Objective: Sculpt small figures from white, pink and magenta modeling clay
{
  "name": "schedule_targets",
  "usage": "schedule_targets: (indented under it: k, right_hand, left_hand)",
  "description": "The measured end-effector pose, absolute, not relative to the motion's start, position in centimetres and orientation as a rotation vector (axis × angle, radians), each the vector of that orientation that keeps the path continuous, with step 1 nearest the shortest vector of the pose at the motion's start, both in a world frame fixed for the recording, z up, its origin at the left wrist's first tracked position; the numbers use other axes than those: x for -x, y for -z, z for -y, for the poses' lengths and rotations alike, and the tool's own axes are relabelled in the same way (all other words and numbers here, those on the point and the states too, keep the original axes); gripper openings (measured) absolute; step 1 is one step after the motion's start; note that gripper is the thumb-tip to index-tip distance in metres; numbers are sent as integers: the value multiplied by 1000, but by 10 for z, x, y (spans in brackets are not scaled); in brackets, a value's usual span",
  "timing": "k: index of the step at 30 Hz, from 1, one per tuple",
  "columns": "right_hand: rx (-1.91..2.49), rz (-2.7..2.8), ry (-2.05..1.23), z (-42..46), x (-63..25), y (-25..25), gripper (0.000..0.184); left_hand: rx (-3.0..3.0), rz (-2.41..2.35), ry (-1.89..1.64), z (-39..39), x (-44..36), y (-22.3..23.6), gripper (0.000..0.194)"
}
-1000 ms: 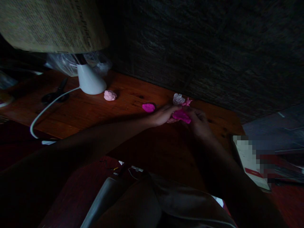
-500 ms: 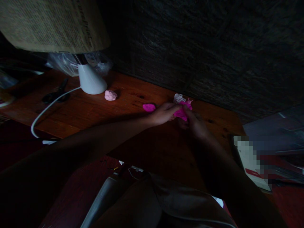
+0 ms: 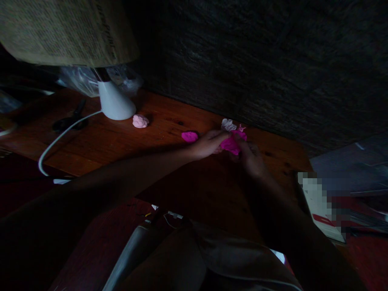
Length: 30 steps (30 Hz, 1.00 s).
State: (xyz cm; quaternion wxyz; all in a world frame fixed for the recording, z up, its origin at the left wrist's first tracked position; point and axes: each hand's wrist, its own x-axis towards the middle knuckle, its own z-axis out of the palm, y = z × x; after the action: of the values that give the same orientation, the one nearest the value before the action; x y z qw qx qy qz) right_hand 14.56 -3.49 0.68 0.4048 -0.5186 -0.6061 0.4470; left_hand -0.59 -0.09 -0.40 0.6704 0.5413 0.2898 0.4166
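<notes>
Between my two hands is a flattened piece of bright magenta modelling clay [image 3: 230,144]. My left hand [image 3: 209,144] pinches its left side, thumb on top. On the opposite side my right hand [image 3: 252,158] grips the clay, its fingers partly in shadow. Just left of my left hand a smaller magenta clay lump [image 3: 189,137] lies on the wooden table [image 3: 163,111]. Behind the held clay sit a whitish, petal-like crumpled piece [image 3: 228,124] and a small pink figure-like piece [image 3: 241,128], partly covered. A pale pink clay lump [image 3: 140,121] rests farther left.
A white lamp base [image 3: 117,103] under a printed shade [image 3: 69,32] stands at the left, its cable [image 3: 57,141] hanging over the front edge. Black scissors [image 3: 71,121] lie beside it. A dark stone wall [image 3: 242,60] rises behind; a book-like object [image 3: 321,210] is at the right.
The magenta clay has been turned and spread between my hands, looking broader and reaching higher. My right fingers have shifted on it. The things on the table stay put.
</notes>
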Motion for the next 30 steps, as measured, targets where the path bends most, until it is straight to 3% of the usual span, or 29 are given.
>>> schedule_targets:
  k: [17, 30]
  right_hand:
    - [1404, 1417, -889, 29, -147, -12, 55]
    - [1352, 1463, -974, 26, -151, -3, 40]
  left_hand:
    - [-1171, -639, -1051, -1, 4, 3, 25]
    - [-1176, -633, -1101, -5, 5, 8, 24]
